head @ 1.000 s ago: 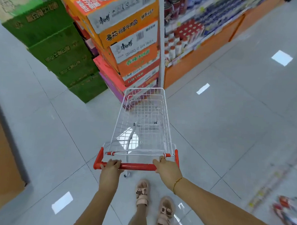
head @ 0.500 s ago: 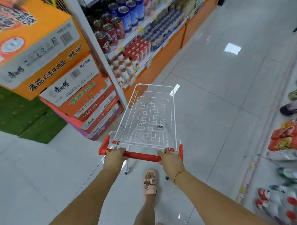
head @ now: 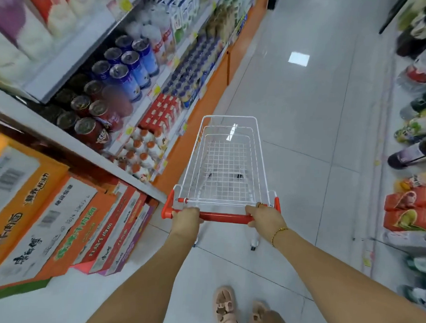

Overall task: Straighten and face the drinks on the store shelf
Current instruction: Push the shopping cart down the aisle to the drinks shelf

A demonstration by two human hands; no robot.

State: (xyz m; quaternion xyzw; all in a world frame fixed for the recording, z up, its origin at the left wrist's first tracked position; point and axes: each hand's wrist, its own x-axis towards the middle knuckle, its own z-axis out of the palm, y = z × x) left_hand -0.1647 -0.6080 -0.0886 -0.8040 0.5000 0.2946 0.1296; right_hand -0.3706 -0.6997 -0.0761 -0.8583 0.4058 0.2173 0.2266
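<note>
Gripping cart: red handle is wrapped by left hand and right hand | drink cans are shelved ahead-left, nearest left hand.

Left-hand shelf: blue cans stand upright in rows, with red cans upright just beside them on the same tier. On the tier below, small white bottles with orange caps are packed close, adjoining red cartons. Labels are blurred, so facing cannot be judged.
</note>
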